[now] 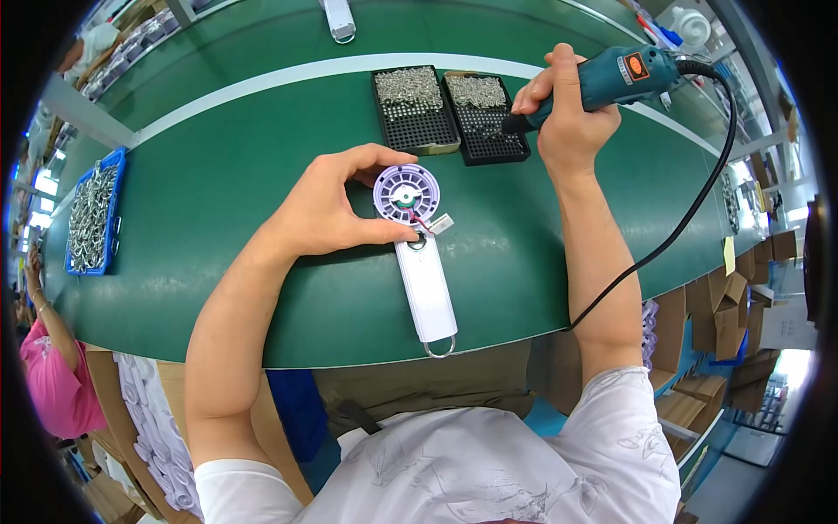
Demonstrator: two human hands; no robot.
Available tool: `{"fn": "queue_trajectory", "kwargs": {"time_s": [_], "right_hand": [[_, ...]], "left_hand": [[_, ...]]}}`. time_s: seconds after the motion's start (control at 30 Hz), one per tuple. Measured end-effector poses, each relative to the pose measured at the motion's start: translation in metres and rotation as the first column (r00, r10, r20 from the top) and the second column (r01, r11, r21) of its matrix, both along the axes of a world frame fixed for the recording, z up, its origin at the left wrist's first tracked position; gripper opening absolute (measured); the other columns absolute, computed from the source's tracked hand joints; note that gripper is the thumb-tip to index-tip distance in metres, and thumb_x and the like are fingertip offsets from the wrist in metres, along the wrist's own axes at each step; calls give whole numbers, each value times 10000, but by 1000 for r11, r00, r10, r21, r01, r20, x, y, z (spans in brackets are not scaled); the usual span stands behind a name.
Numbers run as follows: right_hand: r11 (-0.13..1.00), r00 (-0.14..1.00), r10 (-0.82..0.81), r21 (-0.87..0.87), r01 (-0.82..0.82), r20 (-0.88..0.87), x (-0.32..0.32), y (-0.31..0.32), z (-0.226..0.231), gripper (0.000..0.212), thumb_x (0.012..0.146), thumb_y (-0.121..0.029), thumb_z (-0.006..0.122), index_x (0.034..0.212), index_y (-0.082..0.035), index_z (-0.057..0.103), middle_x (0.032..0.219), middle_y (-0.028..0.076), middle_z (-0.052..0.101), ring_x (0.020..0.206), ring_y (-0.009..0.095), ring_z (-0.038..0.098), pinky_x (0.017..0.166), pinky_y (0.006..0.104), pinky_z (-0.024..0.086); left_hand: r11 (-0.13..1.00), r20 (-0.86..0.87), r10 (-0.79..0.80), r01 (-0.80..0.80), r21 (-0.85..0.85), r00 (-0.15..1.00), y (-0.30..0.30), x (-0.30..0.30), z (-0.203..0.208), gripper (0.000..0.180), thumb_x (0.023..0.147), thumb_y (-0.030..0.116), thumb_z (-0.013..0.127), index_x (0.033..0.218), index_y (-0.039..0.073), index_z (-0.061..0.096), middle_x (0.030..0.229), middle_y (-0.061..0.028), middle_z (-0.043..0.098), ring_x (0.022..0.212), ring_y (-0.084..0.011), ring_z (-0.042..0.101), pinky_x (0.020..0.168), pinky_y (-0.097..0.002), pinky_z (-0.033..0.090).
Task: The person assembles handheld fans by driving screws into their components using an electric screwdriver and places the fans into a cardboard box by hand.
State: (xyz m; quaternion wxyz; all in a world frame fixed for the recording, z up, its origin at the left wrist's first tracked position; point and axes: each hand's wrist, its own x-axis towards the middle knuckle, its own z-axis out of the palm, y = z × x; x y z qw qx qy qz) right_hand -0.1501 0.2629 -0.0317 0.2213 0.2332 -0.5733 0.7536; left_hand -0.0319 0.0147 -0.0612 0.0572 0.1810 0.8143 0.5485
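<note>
Lilac fan head [407,190] pinched by left hand [330,206]; raised right hand [574,118] grips screwdriver [618,79]

I'm reading on my feed: lavender, radial-spoked round head [407,194]; white handle [427,297]; teal driver [611,80], orange label [635,65], black cord [732,122]; black hole-grid trays [421,131]; blue bin [113,240]; green table [506,271], white stripe [332,66]; grey-printed white shirt [463,463].

smooth plastic handle [425,293], centre; matt plastic trays [423,133], twelve o'clock; shiny metal parts [92,214], nine o'clock; cloth shirt [476,467], six o'clock.
</note>
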Motion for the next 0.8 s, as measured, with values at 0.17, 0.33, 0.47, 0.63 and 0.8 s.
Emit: {"fn": "queue_trajectory", "kwargs": {"time_s": [0.17,0.33,0.47,0.63,0.8], "right_hand": [[995,999,-34,98,31,22,0,-6,3,195,994,-127,685,877,14,617,631,67,598,489,163,581,488,326,514],[992,1000,-23,127,22,7,-5,-12,7,208,959,-176,746,864,-12,662,627,45,647,503,121,624,495,260,506],[998,994,-64,30,62,93,-1,-8,12,217,974,-192,729,902,-1,657,630,55,633,502,136,615,499,279,507],[985,1000,19,-173,-18,4,15,-9,37,233,996,-150,682,985,60,584,601,77,579,458,174,553,450,346,496],[958,977,207,-192,-212,-43,49,-30,56,238,1039,-213,607,1018,24,601,616,60,549,471,174,509,465,363,465]], "left_hand": [[1000,8,3,-3,1,1000,1,0,2,744,643,183,976,1277,-20,644,1238,-102,697,1110,-168,657,1038,-336,489],[1000,7,8,-8,3,1000,1,0,2,734,640,186,974,1271,-11,656,1200,-87,709,1080,-161,659,1011,-325,495],[1000,-4,18,-18,14,1000,2,2,1,712,645,206,968,1259,6,669,1167,-82,717,1052,-164,668,990,-326,504],[997,7,49,-49,54,999,5,2,-1,772,623,249,976,1278,3,649,1155,-109,713,1059,-193,661,1009,-345,492],[997,19,29,-30,76,999,5,3,1,707,629,231,971,1223,3,664,1106,-94,727,1021,-180,666,989,-338,497]]}}
